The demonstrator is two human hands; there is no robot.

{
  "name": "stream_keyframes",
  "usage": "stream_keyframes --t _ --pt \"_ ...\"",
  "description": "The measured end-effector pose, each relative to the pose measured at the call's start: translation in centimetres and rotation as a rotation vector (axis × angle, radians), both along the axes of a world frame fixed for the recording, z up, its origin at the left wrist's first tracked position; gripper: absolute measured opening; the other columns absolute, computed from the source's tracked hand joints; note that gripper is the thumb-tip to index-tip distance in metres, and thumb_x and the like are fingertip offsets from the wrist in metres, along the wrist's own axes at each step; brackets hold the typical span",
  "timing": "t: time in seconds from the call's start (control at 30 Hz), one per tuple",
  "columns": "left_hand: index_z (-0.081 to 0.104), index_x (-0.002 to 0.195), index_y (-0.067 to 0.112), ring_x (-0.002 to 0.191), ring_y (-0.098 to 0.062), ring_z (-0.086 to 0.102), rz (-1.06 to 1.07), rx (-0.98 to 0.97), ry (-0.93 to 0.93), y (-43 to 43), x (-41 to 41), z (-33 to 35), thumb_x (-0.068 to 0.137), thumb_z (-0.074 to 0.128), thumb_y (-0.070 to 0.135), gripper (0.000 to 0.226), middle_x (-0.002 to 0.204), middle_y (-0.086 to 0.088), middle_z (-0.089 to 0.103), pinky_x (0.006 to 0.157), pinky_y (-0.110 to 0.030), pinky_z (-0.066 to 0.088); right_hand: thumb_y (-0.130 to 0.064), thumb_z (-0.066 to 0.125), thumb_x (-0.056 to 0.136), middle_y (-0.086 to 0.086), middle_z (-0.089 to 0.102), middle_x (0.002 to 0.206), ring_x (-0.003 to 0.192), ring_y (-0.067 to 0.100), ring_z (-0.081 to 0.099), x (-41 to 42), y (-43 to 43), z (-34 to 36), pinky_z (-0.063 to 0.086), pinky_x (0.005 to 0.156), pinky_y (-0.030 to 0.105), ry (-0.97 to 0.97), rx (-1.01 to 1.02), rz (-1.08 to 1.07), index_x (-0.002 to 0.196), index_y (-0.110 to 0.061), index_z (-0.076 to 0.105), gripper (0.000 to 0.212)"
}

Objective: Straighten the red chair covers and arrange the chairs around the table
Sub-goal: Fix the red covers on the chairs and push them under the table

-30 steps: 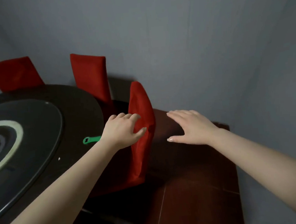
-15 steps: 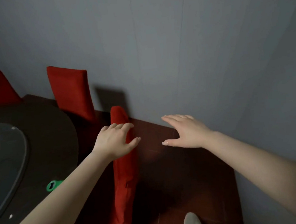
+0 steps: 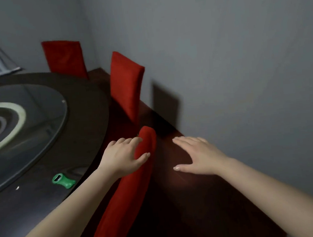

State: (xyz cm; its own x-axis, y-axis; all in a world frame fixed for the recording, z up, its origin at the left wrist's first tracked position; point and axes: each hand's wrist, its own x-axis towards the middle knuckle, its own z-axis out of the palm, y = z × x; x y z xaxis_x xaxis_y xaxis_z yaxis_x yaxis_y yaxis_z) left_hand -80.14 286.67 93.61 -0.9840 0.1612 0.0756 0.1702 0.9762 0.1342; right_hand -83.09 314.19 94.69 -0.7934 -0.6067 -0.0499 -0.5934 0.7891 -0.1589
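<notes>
The nearest chair's red cover [image 3: 128, 193] runs edge-on from the bottom centre up to its top. My left hand [image 3: 124, 156] grips that top edge, fingers curled over the far side and thumb on the near side. My right hand [image 3: 197, 155] hovers flat and open to the right of the cover, over the floor, touching nothing. A second red-covered chair [image 3: 126, 87] stands behind, at the table's edge. A third one [image 3: 64, 58] stands farther back. The round dark table [image 3: 86, 109] fills the left side.
A glass turntable [image 3: 42, 114] sits on the table. Near the table's front edge lies a small green bottle opener [image 3: 63, 180]. A grey wall [image 3: 222, 54] runs close along the right, with a narrow strip of dark red floor [image 3: 194, 200] between it and the chairs.
The view has swung left, showing more of the table and chairs. My left hand keeps its hold on the near chair's top. My right hand stays open beside it.
</notes>
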Motion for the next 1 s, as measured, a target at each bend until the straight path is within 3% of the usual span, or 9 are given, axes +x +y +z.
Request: stream_keyframes --t 0.2,0.37,0.53,0.77,1.0 --pt "0.045 0.141 0.031 0.124 -0.016 0.053 0.159 -0.01 -0.019 -3.0 -4.4 -1.3 0.088 0.039 0.074 0.068 0.129 0.011 0.063 0.1 -0.039 0.042 -0.084 0.036 0.074 -0.005 0.024 0.161 0.148 0.011 0.02 -8.5 -4.3 -1.1 0.018 0.119 0.034 -0.008 0.006 0.2 0.155 -0.026 0.021 0.101" --pt "0.045 0.14 0.031 0.123 -0.016 0.054 0.244 0.006 -0.004 -5.0 -8.9 -0.8 0.088 0.04 0.074 0.067 0.127 0.011 0.064 0.099 -0.04 0.043 -0.08 0.046 0.078 -0.003 0.029 0.159 0.146 0.013 0.025 -15.7 -8.6 -0.7 0.02 0.117 0.034 0.037 0.009 0.337 0.154 -0.024 0.025 0.097" --pt "0.045 0.139 0.031 0.121 -0.017 0.055 0.363 -0.03 -0.032 -8.0 -10.6 -0.4 0.087 0.038 0.074 0.067 0.127 0.011 0.063 0.095 -0.038 0.042 -0.083 0.036 0.075 -0.003 0.03 0.159 0.146 0.012 0.024 -20.8 -13.6 -1.3 0.021 0.117 0.033 0.031 0.016 0.492 0.154 -0.024 0.027 0.1" --pt "0.048 0.133 0.031 0.119 -0.019 0.056 0.753 -0.043 -0.14 -10.7 -3.9 -2.7 0.085 0.033 0.077 0.068 0.124 0.01 0.065 0.095 -0.039 0.043 -0.077 0.043 0.083 -0.004 0.027 0.16 0.147 0.011 0.022 -23.3 -20.6 -4.1 0.02 0.118 0.032 -0.04 0.083 0.813 0.154 -0.023 0.026 0.091" --pt "0.049 0.134 0.033 0.119 -0.017 0.056 1.192 0.07 -0.203 -3.2 3.5 -5.8 0.085 0.03 0.078 0.069 0.126 0.01 0.064 0.094 -0.04 0.043 -0.075 0.043 0.086 -0.001 0.035 0.157 0.145 0.014 0.027 -22.1 -22.4 -5.5 0.024 0.117 0.035 -0.059 0.117 1.146 0.152 -0.021 0.032 0.087"
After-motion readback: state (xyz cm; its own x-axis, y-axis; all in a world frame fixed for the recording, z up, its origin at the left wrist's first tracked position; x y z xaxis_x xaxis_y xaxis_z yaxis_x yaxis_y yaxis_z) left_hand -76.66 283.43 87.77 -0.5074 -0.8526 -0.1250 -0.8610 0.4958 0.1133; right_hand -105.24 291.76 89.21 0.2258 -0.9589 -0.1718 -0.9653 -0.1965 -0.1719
